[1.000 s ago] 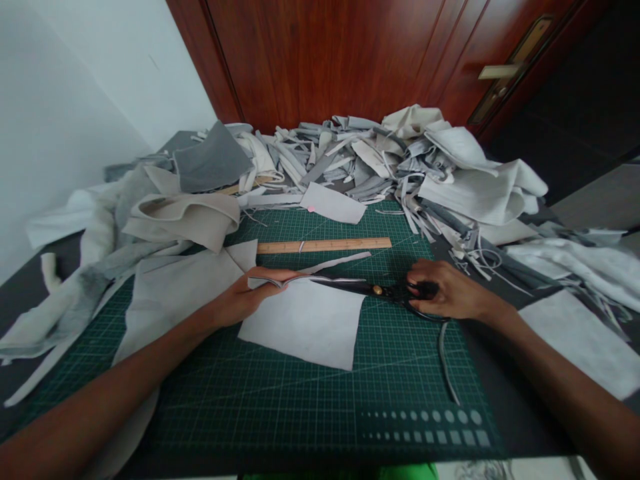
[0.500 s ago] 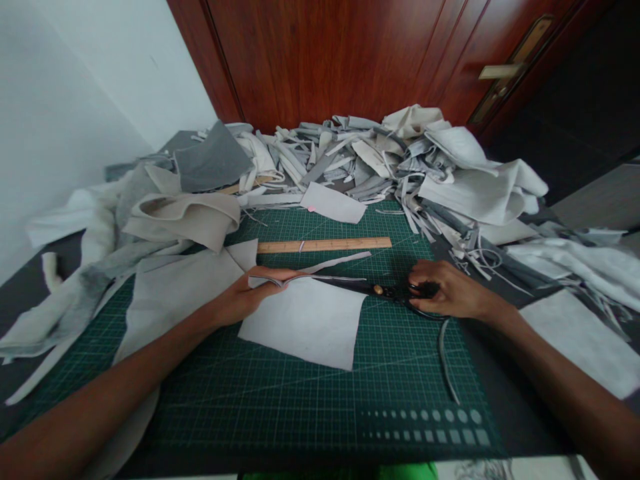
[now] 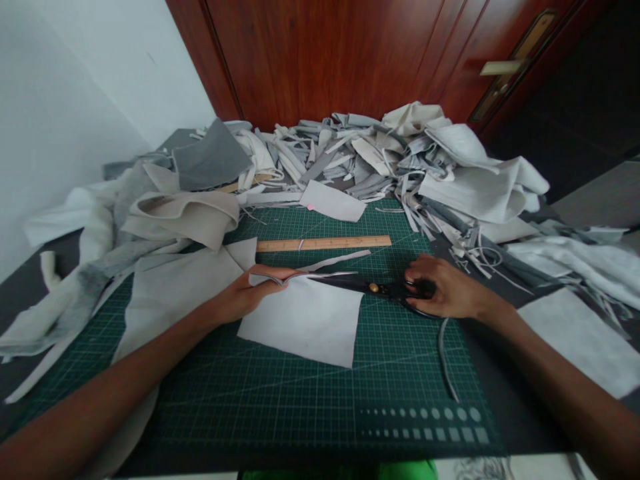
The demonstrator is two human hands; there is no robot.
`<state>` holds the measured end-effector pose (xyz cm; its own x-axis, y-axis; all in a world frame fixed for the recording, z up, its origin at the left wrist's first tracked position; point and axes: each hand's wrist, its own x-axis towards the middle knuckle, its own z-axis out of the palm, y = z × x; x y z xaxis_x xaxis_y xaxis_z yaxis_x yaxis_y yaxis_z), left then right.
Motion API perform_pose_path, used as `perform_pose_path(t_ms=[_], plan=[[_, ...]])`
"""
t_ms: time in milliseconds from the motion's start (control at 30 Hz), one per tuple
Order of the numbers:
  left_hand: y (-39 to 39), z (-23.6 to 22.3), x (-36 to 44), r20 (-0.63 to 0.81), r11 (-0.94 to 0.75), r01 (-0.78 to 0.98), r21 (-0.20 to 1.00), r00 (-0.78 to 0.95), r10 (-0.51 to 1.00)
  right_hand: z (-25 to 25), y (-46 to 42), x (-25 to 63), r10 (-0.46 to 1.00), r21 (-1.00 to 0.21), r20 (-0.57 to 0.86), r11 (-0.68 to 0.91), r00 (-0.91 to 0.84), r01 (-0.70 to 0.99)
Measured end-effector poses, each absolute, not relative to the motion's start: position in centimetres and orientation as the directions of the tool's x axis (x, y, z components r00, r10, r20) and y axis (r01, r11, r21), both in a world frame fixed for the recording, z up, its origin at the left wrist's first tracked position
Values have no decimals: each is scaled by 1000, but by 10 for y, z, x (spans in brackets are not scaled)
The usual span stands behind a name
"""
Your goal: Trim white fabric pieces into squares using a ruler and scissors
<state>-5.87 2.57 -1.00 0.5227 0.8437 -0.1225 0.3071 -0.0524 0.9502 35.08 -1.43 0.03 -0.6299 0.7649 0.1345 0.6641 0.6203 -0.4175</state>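
My left hand (image 3: 257,290) is closed on the left top corner of a pale fabric piece (image 3: 305,323), whose lower part rests on a green cutting mat (image 3: 280,413). In my right hand (image 3: 437,287) are black scissors (image 3: 374,288), with my fingers through the handles. Their blades point left along the top edge of the fabric, and a thin strip parts from that edge above them. Just beyond lie a narrow pale strip (image 3: 345,259) and a wooden ruler (image 3: 325,243).
Heaped fabric scraps (image 3: 345,150) line the back of the table against a wooden door (image 3: 320,60). More cloth (image 3: 185,213) piles up at the left, and a white sheet (image 3: 583,337) lies at the right. A thin grey strip (image 3: 445,360) lies near my right hand.
The scissors have moved slightly left, with the blades further along the fabric's top edge. My left hand keeps its grip in nearly the same place.
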Motion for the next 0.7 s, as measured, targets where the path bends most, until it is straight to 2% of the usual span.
perform_pose_path(t_ms=[133, 367, 467, 700], plan=[[27, 0, -53, -130, -90, 332, 939, 585, 800, 2, -14, 345, 767, -417, 126, 616, -629, 668], [27, -1, -52, -138, -62, 366, 929, 495, 858, 3, -14, 338, 761, -394, 131, 628, -635, 671], [28, -2, -52, -95, -92, 378, 921, 449, 888, 2, -14, 338, 761, -396, 134, 628, -634, 670], [32, -2, -54, -93, -122, 315, 941, 589, 803, 3, -14, 338, 731, -414, 161, 660, -663, 626]])
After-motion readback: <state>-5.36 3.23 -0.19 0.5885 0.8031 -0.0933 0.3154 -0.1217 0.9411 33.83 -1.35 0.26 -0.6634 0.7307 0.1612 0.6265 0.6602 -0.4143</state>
